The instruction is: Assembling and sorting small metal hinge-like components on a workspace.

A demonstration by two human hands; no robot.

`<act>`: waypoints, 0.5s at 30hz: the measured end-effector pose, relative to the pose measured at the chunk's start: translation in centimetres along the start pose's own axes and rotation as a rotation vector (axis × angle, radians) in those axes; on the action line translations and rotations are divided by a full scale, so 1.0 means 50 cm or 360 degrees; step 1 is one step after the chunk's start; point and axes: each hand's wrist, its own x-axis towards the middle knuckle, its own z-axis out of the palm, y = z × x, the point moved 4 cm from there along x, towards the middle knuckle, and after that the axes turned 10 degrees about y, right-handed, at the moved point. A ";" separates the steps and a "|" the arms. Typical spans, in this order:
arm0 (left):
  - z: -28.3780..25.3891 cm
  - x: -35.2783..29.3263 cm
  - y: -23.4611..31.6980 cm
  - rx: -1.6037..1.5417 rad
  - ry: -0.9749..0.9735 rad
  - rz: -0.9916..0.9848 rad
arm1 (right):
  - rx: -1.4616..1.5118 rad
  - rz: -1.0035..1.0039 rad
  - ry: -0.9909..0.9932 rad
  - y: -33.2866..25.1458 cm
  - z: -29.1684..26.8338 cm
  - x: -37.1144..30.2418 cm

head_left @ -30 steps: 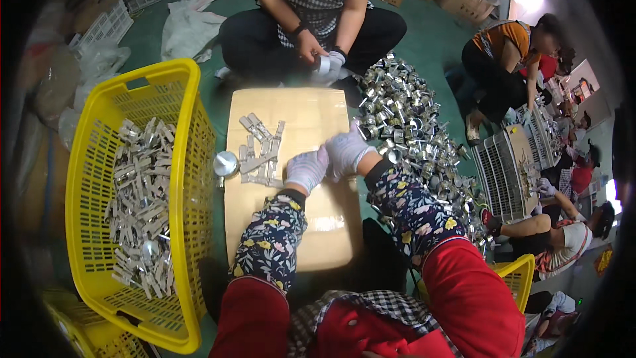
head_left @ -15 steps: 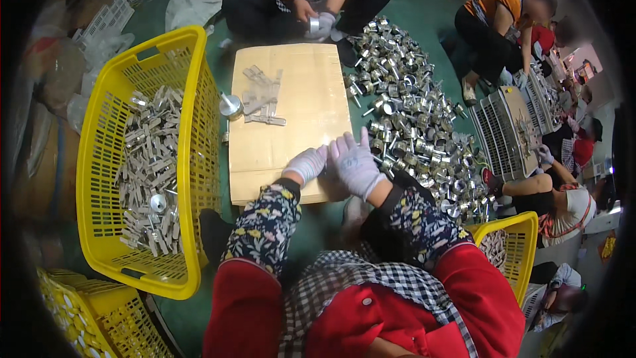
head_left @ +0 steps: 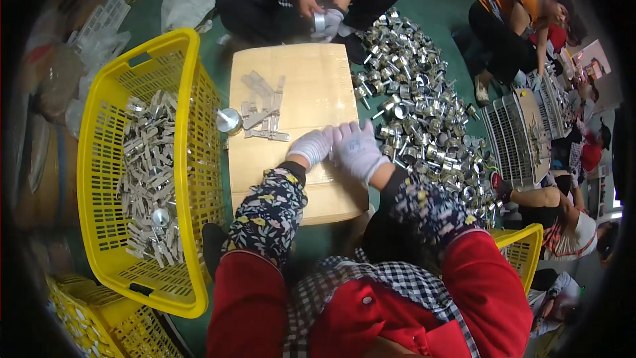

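Observation:
Both my gloved hands meet over the right part of a cardboard surface (head_left: pixel 308 79). My left hand (head_left: pixel 313 146) is closed, its fingertips against my right hand (head_left: pixel 358 154), whose fingers are curled in. Anything between them is hidden under the gloves. Farther off to the left on the cardboard lie several translucent clip-like plastic pieces (head_left: pixel 266 119), loosely heaped. Beside the cardboard's left edge stands a round metal cap with a stem (head_left: pixel 229 121).
A yellow basket (head_left: pixel 193 185) of grey plastic pieces stands left; a heap of metal caps with stems (head_left: pixel 424 103) covers the floor right. A co-worker (head_left: pixel 324 16) sits opposite, holding a metal ring. Another yellow basket (head_left: pixel 533 252) is near right, with more people beyond.
My right hand's fingers have gone from spread to curled, and both hands have moved slightly up and closer together. The whole view has shifted a little.

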 end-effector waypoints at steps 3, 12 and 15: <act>-0.034 -0.007 0.034 0.0044 0.0295 0.0223 | 0.0213 0.0126 -0.0390 0.052 -0.013 0.065; -0.052 0.090 -0.016 -0.0090 0.0111 -0.0142 | 0.0107 0.0020 -0.0275 0.062 0.049 0.120; -0.095 0.088 0.019 -0.0201 0.0357 0.0088 | 0.0456 0.0034 -0.0816 0.137 0.039 0.202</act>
